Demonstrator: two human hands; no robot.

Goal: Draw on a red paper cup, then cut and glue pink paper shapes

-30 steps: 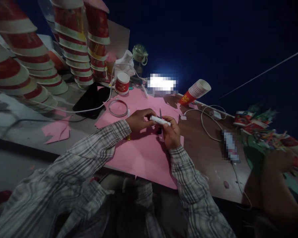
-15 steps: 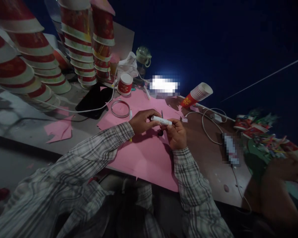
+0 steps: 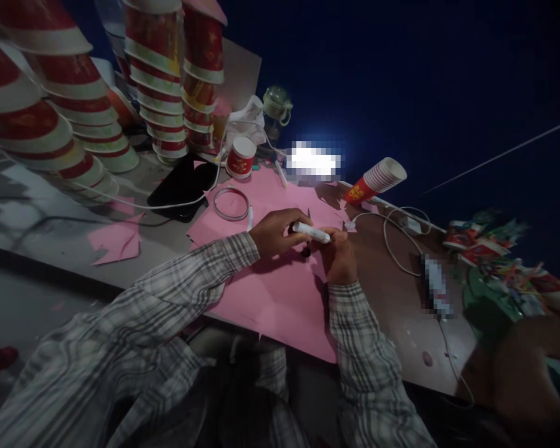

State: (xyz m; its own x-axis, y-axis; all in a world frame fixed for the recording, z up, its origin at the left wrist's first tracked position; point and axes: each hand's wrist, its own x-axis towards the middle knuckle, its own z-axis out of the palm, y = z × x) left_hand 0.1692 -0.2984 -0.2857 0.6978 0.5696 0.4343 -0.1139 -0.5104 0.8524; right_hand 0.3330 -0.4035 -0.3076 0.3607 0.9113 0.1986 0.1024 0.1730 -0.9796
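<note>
Both of my hands meet over a large pink paper sheet (image 3: 280, 298) on the table. My left hand (image 3: 276, 231) is closed round one end of a white glue stick (image 3: 312, 233), which lies nearly level between the hands. The other end sits in the closed fingers of my right hand (image 3: 340, 256). A small dark piece, perhaps a cap (image 3: 305, 252), shows just below the stick. Thin scissor tips poke up behind the stick.
Tall stacks of red-and-white paper cups (image 3: 168, 74) stand at the back left. A single cup (image 3: 241, 157), a tape ring (image 3: 232, 203), a black phone (image 3: 182, 185), a fallen cup stack (image 3: 376, 179), white cables (image 3: 392, 236) and coloured scraps (image 3: 499, 261) surround the sheet. Another person's arm (image 3: 522, 373) is at the right.
The view has shifted slightly, so everything sits a little further right and lower. My hands keep hold of the white stick; its right end has tipped a little lower.
</note>
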